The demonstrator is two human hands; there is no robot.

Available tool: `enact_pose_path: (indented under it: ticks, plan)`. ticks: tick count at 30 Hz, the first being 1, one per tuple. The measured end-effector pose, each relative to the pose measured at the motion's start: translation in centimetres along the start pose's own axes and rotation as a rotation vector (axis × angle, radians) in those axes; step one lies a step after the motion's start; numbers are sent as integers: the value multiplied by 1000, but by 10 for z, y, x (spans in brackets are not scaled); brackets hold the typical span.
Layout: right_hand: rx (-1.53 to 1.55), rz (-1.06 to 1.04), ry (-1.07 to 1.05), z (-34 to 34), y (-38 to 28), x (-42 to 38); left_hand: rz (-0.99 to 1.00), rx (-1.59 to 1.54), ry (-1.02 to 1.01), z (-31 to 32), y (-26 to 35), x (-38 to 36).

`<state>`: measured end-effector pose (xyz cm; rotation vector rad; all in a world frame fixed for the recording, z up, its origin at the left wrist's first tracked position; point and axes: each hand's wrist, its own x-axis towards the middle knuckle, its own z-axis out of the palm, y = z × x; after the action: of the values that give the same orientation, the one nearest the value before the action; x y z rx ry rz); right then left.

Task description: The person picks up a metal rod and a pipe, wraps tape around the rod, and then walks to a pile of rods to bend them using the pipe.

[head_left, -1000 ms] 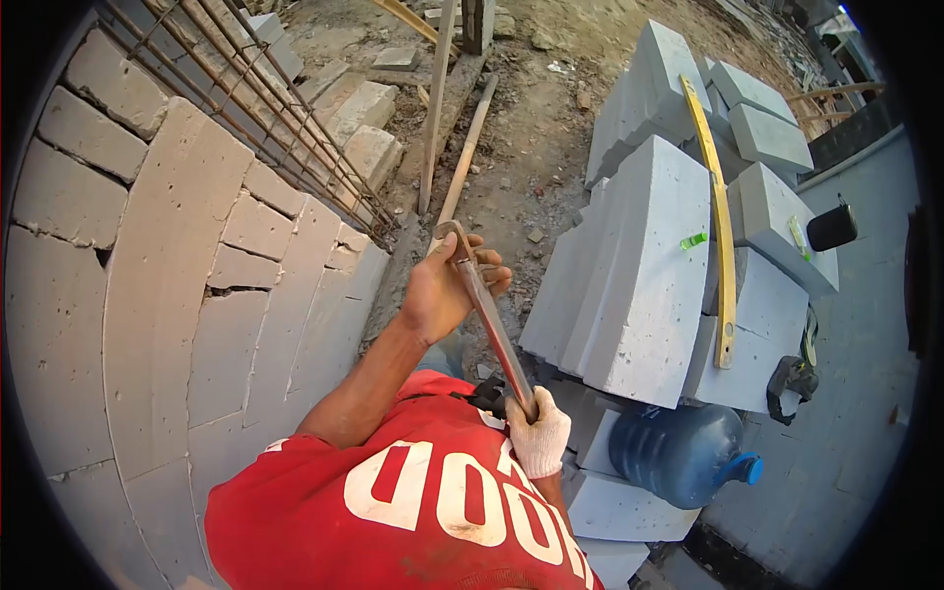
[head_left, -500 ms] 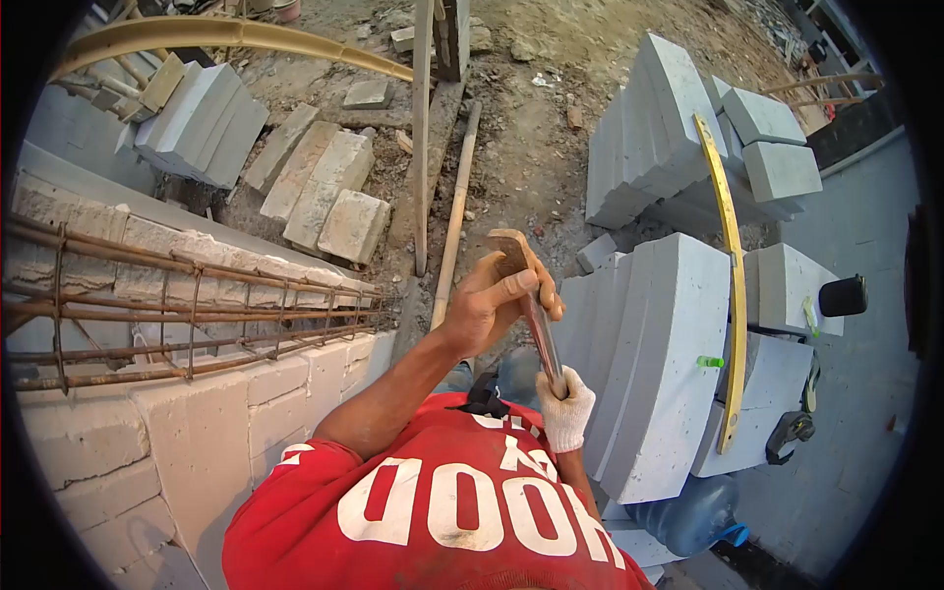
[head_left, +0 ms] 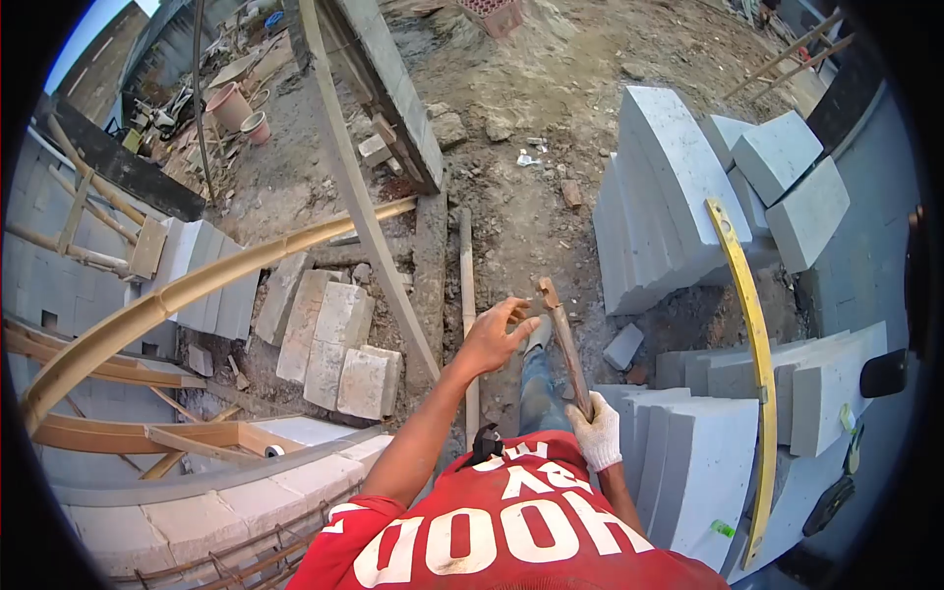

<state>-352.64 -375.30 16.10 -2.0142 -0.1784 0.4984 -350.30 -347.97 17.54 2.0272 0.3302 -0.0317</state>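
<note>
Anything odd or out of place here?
Only the right hand is gloved; the left hand is bare and open beside the tool, not gripping it. Loose weathered blocks and rubble lie scattered on the dirt. Nothing looks spilled.

Tool (head_left: 565, 344): rusty brown metal, matt, pitted. Right hand (head_left: 598, 431): white knitted cloth glove, soiled. Left hand (head_left: 497, 334): bare. Shirt (head_left: 511, 531): red cloth, white print. Blocks (head_left: 678, 462): pale grey, matt, fine-grained. Level (head_left: 757, 393): yellow, slightly glossy. Ground (head_left: 551, 118): rough dry dirt.
</note>
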Motion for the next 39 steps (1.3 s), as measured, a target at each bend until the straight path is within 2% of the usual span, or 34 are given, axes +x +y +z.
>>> enact_pose_path:
  ticks: [2, 4, 5, 6, 7, 10, 11, 12, 13, 14, 16, 17, 18, 20, 21, 22, 25, 26, 27, 28, 29, 30, 31, 32, 33, 35, 36, 38, 39]
  plan:
    - [-78, 65, -42, 5, 12, 76, -130, 102, 75, -21, -60, 49]
    - [-37, 60, -67, 11, 28, 150, -414, 17, 302, -21, -190, 56]
    - [64, 88, -66, 5, 15, 176, -713, -176, 280, -31, -231, 33]
    - [165, 134, -64, -7, -17, 198, -983, -310, 202, -41, -304, 0]
    - [192, 113, -44, -14, -32, 226, -1282, -306, 272, -53, -273, -15]
    - [213, 174, -80, -35, -50, 300, -1293, -350, 86, -81, -330, -101]
    - [241, 129, -20, -38, -69, 327, -1393, -344, 81, -86, -309, -111]
    - [268, 84, 37, -41, -81, 354, -1481, -365, 97, -90, -290, -107]
    - [53, -91, 123, -39, -73, 388, -1539, -381, 107, -95, -279, -96]
    - [44, -85, 129, -39, -78, 418, -1574, -406, 104, -100, -272, -80]
    - [77, 42, 171, -35, -90, 483, -1599, -421, 89, -113, -277, -26]
    - [174, 293, 61, -35, -87, 515, -1603, -425, 78, -119, -282, 6]
    - [174, 297, 68, -31, -84, 544, -1599, -421, 65, -128, -291, 43]
    - [214, 429, 25, -20, -80, 607, -1571, -403, 43, -150, -315, 134]
    - [148, 343, 65, -14, -75, 636, -1548, -373, 33, -165, -327, 188]
    - [171, 425, 37, -24, -119, 658, -1518, -332, 21, -180, -339, 248]
    - [175, 386, 79, -34, -161, 730, -1343, -87, -36, -220, -368, 477]
    - [250, 336, 92, -35, -157, 752, -1092, 189, -199, -234, -380, 577]
    - [274, 363, 77, -47, -180, 778, -833, 505, -295, -247, -386, 675]
    - [300, 404, 58, -59, -201, 794, -654, 443, -11, -250, -339, 769]
    - [245, 360, 95, -65, -207, 816, -390, 455, 168, -251, -274, 856]
    - [310, 386, 130, -69, -213, 837, -373, 272, 200, -251, -216, 942]
    - [273, 394, 152, -75, -215, 857, -273, 96, 156, -248, -182, 1025]
    - [230, 402, 177, -82, -215, 877, -176, -128, 155, -240, -119, 1085]
    - [230, 412, 201, -88, -217, 900, -108, -147, 147, -238, -36, 1127]
    - [74, 427, 274, -99, -217, 952, 68, -252, 77, -216, 25, 1223]
    - [77, 434, 280, -102, -208, 980, 69, -251, 68, -207, 52, 1256]
    - [120, 570, 272, -112, -181, 1040, 263, 80, -93, -194, 93, 1315]
    - [4, 591, 268, -121, -170, 1075, 285, 127, -126, -186, 86, 1346]
